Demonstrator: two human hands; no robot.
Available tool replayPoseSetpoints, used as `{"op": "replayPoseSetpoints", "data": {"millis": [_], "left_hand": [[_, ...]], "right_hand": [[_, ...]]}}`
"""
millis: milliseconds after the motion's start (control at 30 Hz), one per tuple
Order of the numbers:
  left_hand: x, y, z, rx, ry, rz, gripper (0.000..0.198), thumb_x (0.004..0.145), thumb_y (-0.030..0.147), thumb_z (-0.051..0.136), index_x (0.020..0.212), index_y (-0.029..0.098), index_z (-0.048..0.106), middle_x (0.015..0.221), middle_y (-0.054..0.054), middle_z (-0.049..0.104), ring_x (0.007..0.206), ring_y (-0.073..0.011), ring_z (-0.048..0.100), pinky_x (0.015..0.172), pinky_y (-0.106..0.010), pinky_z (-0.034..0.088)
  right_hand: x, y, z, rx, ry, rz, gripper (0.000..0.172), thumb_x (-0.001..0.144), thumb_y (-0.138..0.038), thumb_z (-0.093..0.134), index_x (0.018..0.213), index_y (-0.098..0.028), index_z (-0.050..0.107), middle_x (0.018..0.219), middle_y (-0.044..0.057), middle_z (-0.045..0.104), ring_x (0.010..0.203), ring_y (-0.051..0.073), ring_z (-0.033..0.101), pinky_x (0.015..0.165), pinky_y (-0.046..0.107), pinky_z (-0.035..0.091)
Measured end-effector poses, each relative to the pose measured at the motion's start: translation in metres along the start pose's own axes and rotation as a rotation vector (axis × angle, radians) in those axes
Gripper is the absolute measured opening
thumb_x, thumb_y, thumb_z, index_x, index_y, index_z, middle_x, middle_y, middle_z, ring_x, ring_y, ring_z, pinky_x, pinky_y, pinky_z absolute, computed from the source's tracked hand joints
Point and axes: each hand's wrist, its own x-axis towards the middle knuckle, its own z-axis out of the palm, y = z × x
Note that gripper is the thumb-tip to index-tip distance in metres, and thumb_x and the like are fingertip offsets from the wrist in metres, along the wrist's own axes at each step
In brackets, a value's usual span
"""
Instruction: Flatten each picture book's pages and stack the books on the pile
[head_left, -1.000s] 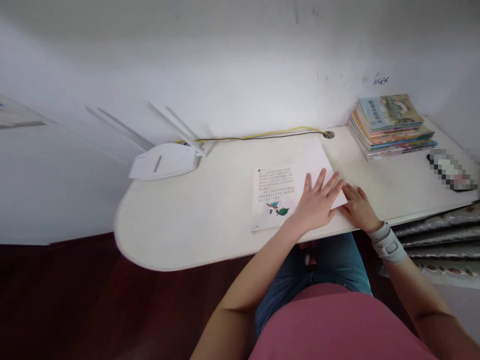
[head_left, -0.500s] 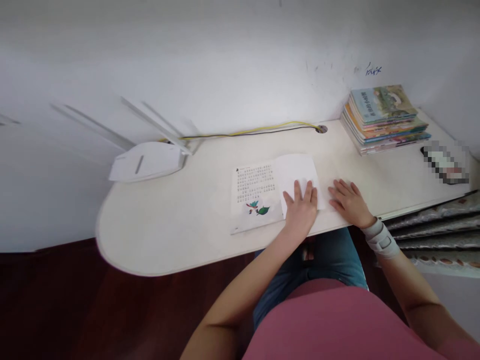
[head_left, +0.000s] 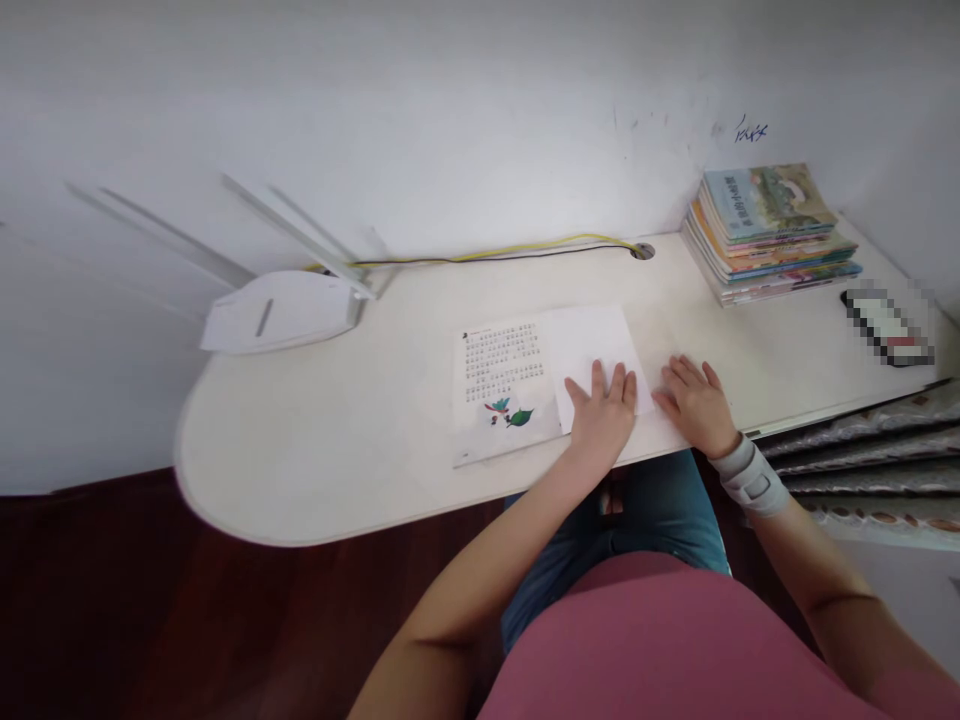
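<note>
An open booklet [head_left: 510, 390] lies flat near the front edge of the white desk. Its left page carries printed characters and a picture of an insect and a green leaf; the right page looks blank white. My left hand [head_left: 602, 412] rests on that blank page, fingers spread, pressing it flat. Just right of the booklet, my right hand [head_left: 697, 402] lies on the desk top with its fingers stretched out and nothing in them. A grey wrist brace [head_left: 752, 477] wraps my right wrist.
A stack of thin books [head_left: 769, 240] stands at the back right, with a blurred phone [head_left: 889, 327] in front of it. On the left sits a white router [head_left: 285, 310] with antennas. A yellow cable [head_left: 517, 248] runs along the wall into a desk hole [head_left: 643, 252].
My right hand has shifted slightly left, closer to the booklet's edge. My left hand stays on the blank page. The whole view has moved a little.
</note>
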Motion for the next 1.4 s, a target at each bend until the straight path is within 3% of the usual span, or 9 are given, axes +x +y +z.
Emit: {"op": "replayPoseSetpoints", "data": {"millis": [233, 733, 867, 1000, 1200, 1300, 1400], "left_hand": [[0.000, 0.001, -0.001, -0.029, 0.006, -0.009, 0.051, 0.094, 0.011, 0.026, 0.143, 0.018, 0.040, 0.150, -0.013, 0.035, 0.138, -0.0435, 0.025, 0.095, -0.077, 0.030], [0.003, 0.011, -0.005, -0.010, -0.042, -0.008, 0.052, 0.094, 0.010, 0.024, 0.144, 0.017, 0.036, 0.150, -0.015, 0.034, 0.138, -0.0424, 0.027, 0.096, -0.075, 0.029], [0.003, 0.012, -0.005, -0.017, -0.015, -0.004, 0.051, 0.094, 0.012, 0.026, 0.144, 0.019, 0.037, 0.150, -0.014, 0.034, 0.138, -0.0421, 0.026, 0.096, -0.075, 0.029], [0.001, 0.015, -0.008, -0.051, 0.008, 0.035, 0.050, 0.096, 0.015, 0.025, 0.143, 0.018, 0.038, 0.151, -0.014, 0.033, 0.139, -0.0413, 0.025, 0.097, -0.075, 0.028], [-0.005, 0.013, -0.007, -0.090, -0.016, 0.137, 0.049, 0.096, 0.016, 0.027, 0.144, 0.020, 0.036, 0.151, -0.014, 0.032, 0.141, -0.0343, 0.024, 0.103, -0.073, 0.021], [-0.007, 0.003, -0.010, -0.136, -0.069, 0.249, 0.050, 0.098, 0.033, 0.032, 0.146, 0.018, 0.031, 0.152, -0.016, 0.030, 0.142, -0.0313, 0.023, 0.106, -0.069, 0.018], [-0.004, -0.008, -0.017, -0.176, -0.089, 0.308, 0.070, 0.092, 0.056, 0.034, 0.148, 0.014, 0.025, 0.154, -0.017, 0.024, 0.144, -0.0300, 0.017, 0.112, -0.060, 0.016]], "right_hand": [[0.004, -0.012, 0.009, 0.069, 0.127, 0.051, 0.032, 0.092, -0.023, 0.042, 0.111, -0.011, 0.064, 0.123, 0.017, 0.063, 0.117, 0.027, 0.056, 0.098, 0.040, 0.044], [0.000, -0.001, 0.013, 0.380, 0.253, 0.073, 0.033, 0.093, -0.020, 0.038, 0.103, -0.012, 0.069, 0.113, 0.015, 0.068, 0.116, 0.023, 0.059, 0.100, 0.039, 0.048], [0.000, -0.003, 0.015, 0.342, 0.240, 0.080, 0.033, 0.093, -0.023, 0.038, 0.104, -0.013, 0.068, 0.115, 0.015, 0.068, 0.117, 0.025, 0.058, 0.101, 0.043, 0.046], [0.001, -0.008, 0.017, 0.240, 0.183, 0.113, 0.038, 0.094, -0.026, 0.035, 0.119, -0.010, 0.061, 0.127, 0.018, 0.060, 0.126, 0.027, 0.049, 0.104, 0.049, 0.039], [0.000, -0.005, 0.013, 0.150, 0.094, 0.112, 0.041, 0.096, -0.027, 0.032, 0.123, -0.012, 0.058, 0.136, 0.018, 0.053, 0.131, 0.028, 0.043, 0.104, 0.050, 0.036], [0.002, 0.004, 0.004, 0.110, 0.031, 0.053, 0.039, 0.095, -0.028, 0.035, 0.120, -0.015, 0.061, 0.134, 0.017, 0.054, 0.126, 0.027, 0.048, 0.101, 0.046, 0.040], [0.010, 0.015, -0.005, 0.050, -0.001, 0.012, 0.038, 0.095, -0.029, 0.037, 0.120, -0.017, 0.061, 0.139, 0.016, 0.050, 0.127, 0.028, 0.046, 0.102, 0.045, 0.039]]}}
